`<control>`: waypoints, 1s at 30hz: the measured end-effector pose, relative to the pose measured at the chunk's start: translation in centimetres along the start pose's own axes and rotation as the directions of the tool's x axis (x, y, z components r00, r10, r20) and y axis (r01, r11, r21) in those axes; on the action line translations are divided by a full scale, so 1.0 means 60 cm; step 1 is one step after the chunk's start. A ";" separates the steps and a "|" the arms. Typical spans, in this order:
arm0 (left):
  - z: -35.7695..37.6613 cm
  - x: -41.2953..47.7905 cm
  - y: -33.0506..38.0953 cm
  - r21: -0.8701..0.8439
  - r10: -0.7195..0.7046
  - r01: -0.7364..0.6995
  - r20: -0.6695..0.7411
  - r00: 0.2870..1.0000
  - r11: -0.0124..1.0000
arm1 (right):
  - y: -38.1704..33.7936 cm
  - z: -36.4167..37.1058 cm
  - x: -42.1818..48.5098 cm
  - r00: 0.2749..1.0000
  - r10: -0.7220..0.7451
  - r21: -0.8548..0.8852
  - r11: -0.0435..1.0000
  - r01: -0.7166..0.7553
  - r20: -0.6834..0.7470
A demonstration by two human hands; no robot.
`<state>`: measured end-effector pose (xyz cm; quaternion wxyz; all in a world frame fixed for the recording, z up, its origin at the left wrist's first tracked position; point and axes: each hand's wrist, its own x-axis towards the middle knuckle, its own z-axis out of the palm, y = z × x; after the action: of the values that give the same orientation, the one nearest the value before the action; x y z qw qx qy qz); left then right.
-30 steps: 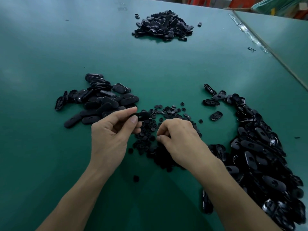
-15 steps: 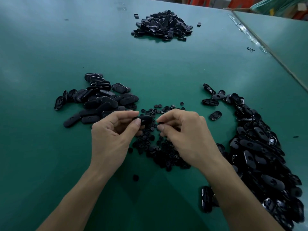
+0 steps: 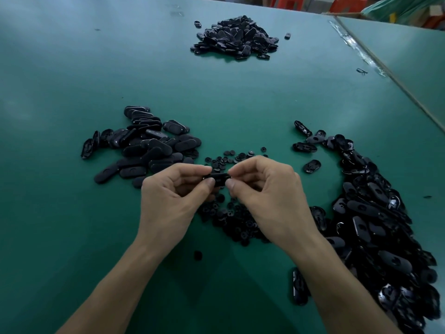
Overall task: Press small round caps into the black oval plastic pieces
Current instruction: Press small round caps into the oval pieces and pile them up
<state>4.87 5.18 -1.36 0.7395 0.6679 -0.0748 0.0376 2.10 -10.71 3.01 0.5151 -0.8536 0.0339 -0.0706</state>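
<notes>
**Green counter [image 3: 72,213], two hands on one oval piece [image 3: 218,176]**

Green matting runs under everything. Above its middle the left hand [image 3: 173,201] and right hand [image 3: 267,196] meet, each pinching one end of the single black oval piece between thumb and forefinger, the other fingers curled in. Whether a cap is already seated cannot be told. The piece looks light, stiff and glossy, so probably slippery; gripping it by the ends should leave its centre free for pressing. Directly beneath lie the small round caps [image 3: 231,213], tiny and easily fumbled. Outward sit the left heap [image 3: 149,145], the larger right heap [image 3: 375,225] and the far heap [image 3: 236,37], with bare matting between them. A seam [image 3: 385,75] runs well off to the right.
</notes>
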 end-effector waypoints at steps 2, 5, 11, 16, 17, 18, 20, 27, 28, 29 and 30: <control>0.001 -0.001 0.000 0.003 0.007 -0.007 0.024 1.000 1.000 | -0.002 0.003 0.000 1.000 -0.017 -0.006 1.000 0.017 -0.007; 0.001 -0.002 0.000 0.006 0.018 -0.018 0.052 0.998 1.000 | -0.004 0.006 0.001 0.999 -0.030 -0.013 0.999 0.030 -0.017; 0.002 -0.002 0.000 0.004 0.019 -0.019 0.058 0.998 1.000 | -0.004 0.007 0.002 1.000 -0.015 -0.080 0.997 0.015 0.001; 0.004 -0.002 0.003 0.007 0.010 -0.010 0.054 0.998 1.000 | -0.008 0.007 0.001 1.000 -0.020 -0.122 0.992 0.022 0.024; 0.004 -0.002 0.003 0.006 0.008 -0.009 0.053 0.999 1.000 | -0.008 0.008 0.001 0.999 -0.019 -0.126 0.992 0.022 0.027; 0.004 -0.002 0.004 0.004 0.005 -0.006 0.054 0.999 1.000 | -0.008 0.008 0.001 0.999 -0.018 -0.127 0.992 0.021 0.030; 0.005 -0.001 0.005 0.004 -0.001 0.000 0.060 0.998 1.000 | -0.010 0.007 0.001 0.999 -0.015 -0.120 0.993 0.019 0.030; 0.005 -0.004 0.005 0.098 0.016 -0.023 0.077 0.997 0.995 | -0.012 0.011 0.000 1.000 -0.028 -0.224 0.974 0.031 0.014; 0.004 -0.005 0.006 0.129 0.030 -0.040 0.082 0.996 0.991 | -0.012 0.011 0.000 1.000 -0.025 -0.231 0.973 0.027 0.010; 0.004 -0.006 0.006 0.163 0.044 -0.058 0.088 0.995 0.985 | -0.012 0.011 0.000 1.000 -0.024 -0.237 0.971 0.024 0.005; 0.003 -0.007 0.006 0.198 0.060 -0.078 0.094 0.994 0.977 | -0.012 0.011 -0.001 1.000 -0.026 -0.239 0.971 0.025 0.001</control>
<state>4.41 5.04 -1.04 0.6623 0.7373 -0.1263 0.0413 2.14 -9.79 3.36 0.4075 -0.9097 0.0316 -0.0735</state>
